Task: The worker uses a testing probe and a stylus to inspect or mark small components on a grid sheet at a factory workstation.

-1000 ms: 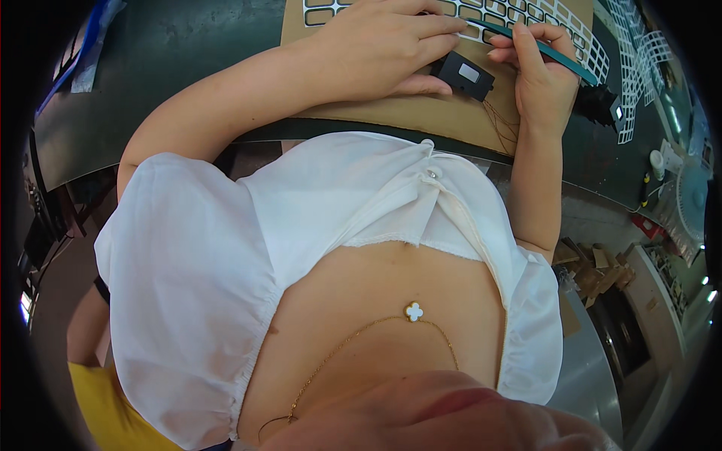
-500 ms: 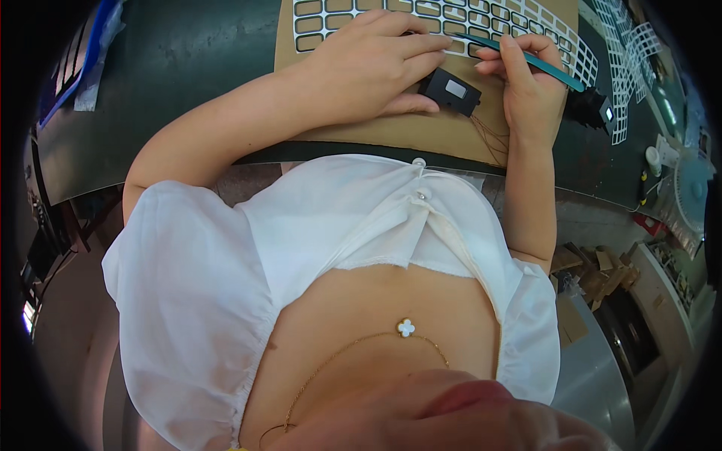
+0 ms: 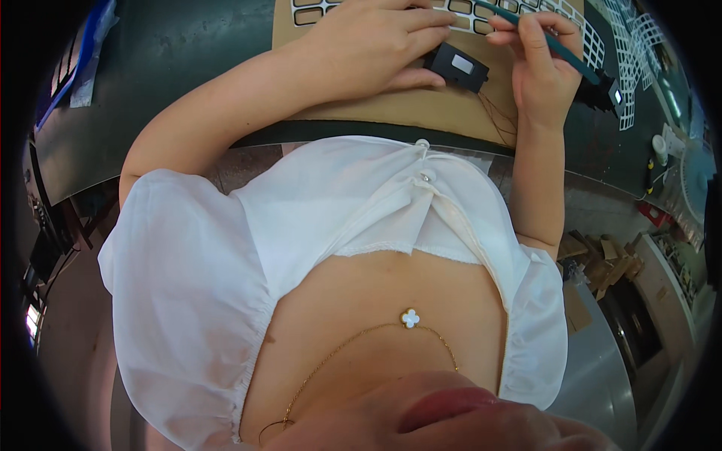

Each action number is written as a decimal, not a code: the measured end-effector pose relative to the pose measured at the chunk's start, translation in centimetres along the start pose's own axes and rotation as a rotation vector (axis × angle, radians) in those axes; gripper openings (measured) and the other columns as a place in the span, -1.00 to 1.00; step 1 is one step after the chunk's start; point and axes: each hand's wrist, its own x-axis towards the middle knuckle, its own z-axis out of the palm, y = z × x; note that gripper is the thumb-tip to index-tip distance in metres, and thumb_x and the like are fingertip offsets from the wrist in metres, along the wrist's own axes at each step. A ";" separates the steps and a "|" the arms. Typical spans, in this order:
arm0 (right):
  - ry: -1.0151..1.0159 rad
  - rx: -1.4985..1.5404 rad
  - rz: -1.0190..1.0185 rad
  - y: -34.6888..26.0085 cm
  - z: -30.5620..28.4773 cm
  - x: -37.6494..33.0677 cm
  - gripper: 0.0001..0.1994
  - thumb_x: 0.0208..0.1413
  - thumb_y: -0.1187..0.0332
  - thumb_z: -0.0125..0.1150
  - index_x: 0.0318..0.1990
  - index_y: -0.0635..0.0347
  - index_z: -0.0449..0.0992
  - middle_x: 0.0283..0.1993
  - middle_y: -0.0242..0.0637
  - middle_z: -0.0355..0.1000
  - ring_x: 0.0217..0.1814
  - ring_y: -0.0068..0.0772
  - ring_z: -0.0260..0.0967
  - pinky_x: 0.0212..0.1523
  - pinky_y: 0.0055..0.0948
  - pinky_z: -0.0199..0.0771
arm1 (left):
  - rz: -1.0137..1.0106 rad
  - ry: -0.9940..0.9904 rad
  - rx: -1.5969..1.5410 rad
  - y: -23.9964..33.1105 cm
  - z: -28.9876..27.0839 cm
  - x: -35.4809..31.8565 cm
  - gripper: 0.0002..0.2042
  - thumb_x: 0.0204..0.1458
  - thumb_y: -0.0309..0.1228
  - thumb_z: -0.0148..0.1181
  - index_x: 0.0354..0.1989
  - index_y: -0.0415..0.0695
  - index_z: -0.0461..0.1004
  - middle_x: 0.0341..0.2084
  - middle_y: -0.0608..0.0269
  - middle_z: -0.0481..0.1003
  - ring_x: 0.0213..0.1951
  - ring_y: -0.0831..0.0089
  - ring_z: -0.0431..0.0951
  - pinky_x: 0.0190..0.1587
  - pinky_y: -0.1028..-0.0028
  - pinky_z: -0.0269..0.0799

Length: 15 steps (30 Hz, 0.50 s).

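Note:
My left hand (image 3: 383, 49) rests on the cardboard sheet (image 3: 338, 111), its thumb and fingers closed about the left end of a small black box (image 3: 457, 66). That box has a white rectangular patch on top, and thin brown wires (image 3: 496, 119) trail from its right end. Closed round a pair of teal tweezers (image 3: 560, 49), my right hand (image 3: 543, 71) is lifted to the right of the box. The tweezers' tips point up and left over a white sheet of black-edged rectangular frames (image 3: 308, 13). The upper picture edge cuts off part of the sheet.
Right of my right hand stands another black box (image 3: 605, 98) with a white patch. White lattice sheets (image 3: 628, 68) lie farther right on the dark table (image 3: 180, 68). A blue-edged holder (image 3: 89, 45) is at the far left. Cardboard scraps (image 3: 602, 263) sit lower right.
My right hand and the tweezers have moved right and away from the black box. My left hand stays at the box. The whole table appears higher in the picture.

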 end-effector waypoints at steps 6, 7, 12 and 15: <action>-0.056 0.266 -0.299 -0.3 -1.5 -0.6 -0.93 0.04 0.51 -0.08 -0.30 0.25 0.27 -0.51 -0.12 0.41 -0.45 -0.31 0.44 -0.30 -0.50 0.43 | -0.140 -0.125 -0.171 0.9 -1.5 0.4 -0.58 -0.14 -0.13 0.05 -0.22 -0.24 0.31 -0.20 0.12 0.33 -0.16 0.29 0.29 -0.12 0.41 0.18; 0.022 0.289 -0.310 -0.8 -1.7 -1.3 -0.93 0.05 0.52 -0.10 -0.29 0.25 0.26 -0.50 -0.11 0.41 -0.44 -0.28 0.44 -0.27 -0.45 0.43 | -0.181 -0.160 -0.226 0.9 -1.6 0.4 -0.57 -0.15 -0.13 0.06 -0.22 -0.23 0.31 -0.21 0.12 0.33 -0.17 0.29 0.29 -0.12 0.41 0.18; 0.025 0.178 -0.053 -1.1 -3.1 -5.2 -0.89 -0.07 0.48 0.10 -0.43 0.21 0.28 -0.44 -0.15 0.43 -0.46 -0.32 0.41 -0.08 -0.26 0.31 | -0.002 0.009 -0.181 0.6 -1.3 -0.3 -0.62 -0.17 -0.19 0.09 -0.24 -0.20 0.31 -0.32 0.13 0.34 -0.24 0.30 0.31 -0.15 0.42 0.20; 0.036 0.173 -0.098 0.7 -3.7 -6.5 -0.91 -0.03 0.48 0.05 -0.40 0.24 0.26 -0.50 -0.10 0.42 -0.52 -0.31 0.41 -0.08 -0.24 0.32 | -0.096 -0.034 -0.256 0.9 -1.0 -0.3 -0.65 -0.19 -0.22 0.11 -0.28 -0.19 0.31 -0.36 0.14 0.33 -0.28 0.30 0.31 -0.17 0.44 0.21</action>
